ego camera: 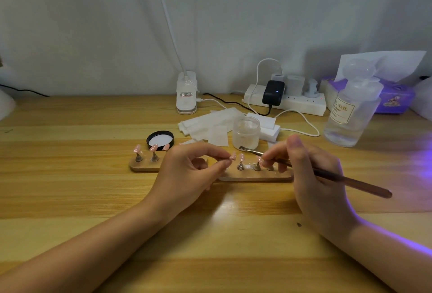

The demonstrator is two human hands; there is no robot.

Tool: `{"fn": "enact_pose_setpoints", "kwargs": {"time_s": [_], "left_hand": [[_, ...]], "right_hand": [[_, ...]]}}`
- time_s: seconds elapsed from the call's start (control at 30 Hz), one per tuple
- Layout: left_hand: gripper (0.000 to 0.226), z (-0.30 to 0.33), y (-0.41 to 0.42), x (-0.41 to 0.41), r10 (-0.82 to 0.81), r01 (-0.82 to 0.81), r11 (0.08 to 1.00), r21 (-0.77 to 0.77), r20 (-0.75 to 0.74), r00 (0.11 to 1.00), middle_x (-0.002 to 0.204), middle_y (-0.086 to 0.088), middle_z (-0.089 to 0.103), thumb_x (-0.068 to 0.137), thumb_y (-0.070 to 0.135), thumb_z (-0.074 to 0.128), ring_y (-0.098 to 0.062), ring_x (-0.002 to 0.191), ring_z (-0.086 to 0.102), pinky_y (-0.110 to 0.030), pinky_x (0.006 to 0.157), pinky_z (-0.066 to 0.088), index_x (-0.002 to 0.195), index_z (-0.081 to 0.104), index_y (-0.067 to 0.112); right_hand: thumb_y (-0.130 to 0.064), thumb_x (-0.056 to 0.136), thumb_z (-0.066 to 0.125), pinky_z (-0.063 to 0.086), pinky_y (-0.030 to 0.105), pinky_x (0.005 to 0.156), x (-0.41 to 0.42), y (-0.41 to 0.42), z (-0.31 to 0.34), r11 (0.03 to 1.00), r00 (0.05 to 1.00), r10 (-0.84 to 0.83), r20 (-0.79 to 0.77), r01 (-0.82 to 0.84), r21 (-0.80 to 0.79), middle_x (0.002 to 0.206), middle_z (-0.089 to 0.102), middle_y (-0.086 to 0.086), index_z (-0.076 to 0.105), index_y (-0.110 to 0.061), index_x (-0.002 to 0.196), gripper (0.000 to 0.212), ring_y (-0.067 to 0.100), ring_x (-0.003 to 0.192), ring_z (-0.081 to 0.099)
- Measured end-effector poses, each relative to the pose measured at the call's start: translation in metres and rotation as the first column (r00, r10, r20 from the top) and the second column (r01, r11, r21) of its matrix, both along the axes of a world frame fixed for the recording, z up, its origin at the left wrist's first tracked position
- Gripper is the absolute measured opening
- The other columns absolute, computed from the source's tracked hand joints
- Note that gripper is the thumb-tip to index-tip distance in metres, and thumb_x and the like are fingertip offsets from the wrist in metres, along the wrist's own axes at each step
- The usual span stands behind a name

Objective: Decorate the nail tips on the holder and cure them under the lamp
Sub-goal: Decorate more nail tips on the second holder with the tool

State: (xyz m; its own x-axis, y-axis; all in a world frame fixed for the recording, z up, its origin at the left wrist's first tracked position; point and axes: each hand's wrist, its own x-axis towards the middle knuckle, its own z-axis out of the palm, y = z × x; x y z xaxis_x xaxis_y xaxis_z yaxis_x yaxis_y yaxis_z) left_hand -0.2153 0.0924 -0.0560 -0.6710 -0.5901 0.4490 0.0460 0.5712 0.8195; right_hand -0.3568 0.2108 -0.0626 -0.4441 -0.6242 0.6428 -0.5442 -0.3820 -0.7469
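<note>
The table [70,199] is wood, and a wall is along its far edge. A power strip [285,103] and a clip lamp [186,96] sit by that far edge, and a clear bottle [350,115] stands near the right edge, where purple light spills in. In the middle lies the holder [257,177], a long wood strip with little metal stands. Pink tips [138,149] sit on the stands at its left end, and more stand near its right end. Behind it are an open jar [246,132], its black lid [160,140] and some wipes [205,122]. The left hand [187,176] pinches one tip [233,156] between thumb and finger, just above the middle of the holder. The right hand [313,176] grips a brush [327,173], fingers curled round it, with the flat end [244,149] close to the jar and near the pinched tip. I think the brush is about to paint that tip. The tip is tiny, so it could slip from the pinch and fall. The brush could bump the jar and tip it. Wet gel could smear on the fingers, and the stray purple light might harden it too soon.
</note>
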Motion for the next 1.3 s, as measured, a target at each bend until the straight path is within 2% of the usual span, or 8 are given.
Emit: {"fn": "enact_pose_setpoints", "kwargs": {"time_s": [0.23,0.3,0.37,0.57,0.73,0.87,1.0,1.3], "left_hand": [[0.015,-0.0025,-0.0021,-0.0016,0.02,-0.02,1.0,-0.017,0.009,1.0,0.063,0.018,0.064,0.075,0.013,0.072,-0.002,0.041,0.048,-0.009,0.043,0.035,0.076,0.069,0.027],[0.02,-0.0031,-0.0024,-0.0019,0.029,-0.029,0.999,-0.037,0.019,0.999,0.063,0.02,0.063,0.075,0.01,0.072,-0.002,0.042,0.048,-0.008,0.044,0.035,0.075,0.068,0.03],[0.024,-0.0028,-0.0022,-0.0021,0.046,-0.045,0.997,-0.056,0.025,0.999,0.064,0.021,0.063,0.075,0.009,0.073,-0.001,0.043,0.048,-0.007,0.045,0.034,0.074,0.067,0.033],[0.027,-0.0027,-0.0031,-0.0018,0.061,-0.057,0.994,-0.093,0.04,0.997,0.069,0.02,0.064,0.074,0.01,0.073,-0.001,0.047,0.047,-0.009,0.047,0.036,0.074,0.066,0.036],[0.026,-0.0025,-0.0022,-0.0024,0.078,-0.073,0.991,-0.109,0.052,0.996,0.065,0.022,0.062,0.074,0.011,0.074,-0.002,0.046,0.046,-0.008,0.049,0.034,0.073,0.065,0.036],[0.028,-0.0028,-0.0026,-0.0022,0.081,-0.073,0.991,-0.116,0.06,0.995,0.063,0.022,0.061,0.074,0.011,0.074,-0.002,0.047,0.047,-0.009,0.048,0.034,0.073,0.065,0.036],[0.029,-0.0028,-0.0023,-0.0025,0.083,-0.075,0.989,-0.126,0.054,0.995,0.064,0.022,0.062,0.074,0.011,0.074,-0.001,0.047,0.047,-0.009,0.048,0.034,0.073,0.064,0.038],[0.024,-0.0041,-0.0033,-0.0031,0.087,-0.079,0.99,-0.118,0.064,0.994,0.066,0.022,0.062,0.074,0.013,0.074,-0.001,0.048,0.048,-0.009,0.048,0.035,0.074,0.066,0.036]], "right_hand": [[-0.04,0.093,0.035,0.044,0.014,0.067,0.0019,-0.0006,0.002,0.999,0.986,0.011,-0.166,-0.005,0.035,0.075,0.064,-0.01,0.065,-0.02,0.077,0.04,0.002,0.075,0.06],[-0.044,0.094,0.033,0.046,0.021,0.066,0.0026,-0.0006,0.0007,1.0,0.981,0.009,-0.194,-0.005,0.022,0.07,0.064,-0.011,0.065,-0.022,0.075,0.043,0.002,0.073,0.061],[-0.047,0.094,0.032,0.046,0.028,0.066,0.003,0.0003,-0.0004,1.0,0.986,-0.013,-0.169,0.011,-0.01,0.064,0.063,-0.007,0.064,-0.024,0.069,0.047,0.006,0.069,0.061],[-0.044,0.093,0.035,0.048,0.025,0.067,0.003,-0.0018,0.001,1.0,0.985,0.006,-0.173,-0.002,0.024,0.071,0.066,-0.008,0.066,-0.021,0.074,0.043,0.004,0.073,0.063],[-0.04,0.094,0.035,0.047,0.034,0.067,0.0028,0.0,0.0012,1.0,0.984,-0.021,-0.178,0.02,-0.005,0.068,0.064,-0.009,0.065,-0.024,0.072,0.04,0.007,0.071,0.062],[-0.041,0.093,0.036,0.046,0.025,0.068,0.0021,-0.0015,0.0,1.0,0.983,0.001,-0.184,0.001,0.01,0.066,0.064,-0.007,0.067,-0.017,0.07,0.046,0.004,0.069,0.061],[-0.035,0.093,0.037,0.046,0.032,0.067,0.0014,-0.0004,-0.0005,1.0,0.983,-0.018,-0.185,0.018,-0.004,0.066,0.063,-0.008,0.066,-0.02,0.069,0.04,0.006,0.069,0.061],[-0.037,0.094,0.036,0.047,0.031,0.068,0.0009,-0.0022,-0.0005,1.0,0.977,-0.023,-0.21,0.021,-0.008,0.069,0.064,-0.01,0.066,-0.019,0.072,0.041,0.004,0.072,0.061]]}}
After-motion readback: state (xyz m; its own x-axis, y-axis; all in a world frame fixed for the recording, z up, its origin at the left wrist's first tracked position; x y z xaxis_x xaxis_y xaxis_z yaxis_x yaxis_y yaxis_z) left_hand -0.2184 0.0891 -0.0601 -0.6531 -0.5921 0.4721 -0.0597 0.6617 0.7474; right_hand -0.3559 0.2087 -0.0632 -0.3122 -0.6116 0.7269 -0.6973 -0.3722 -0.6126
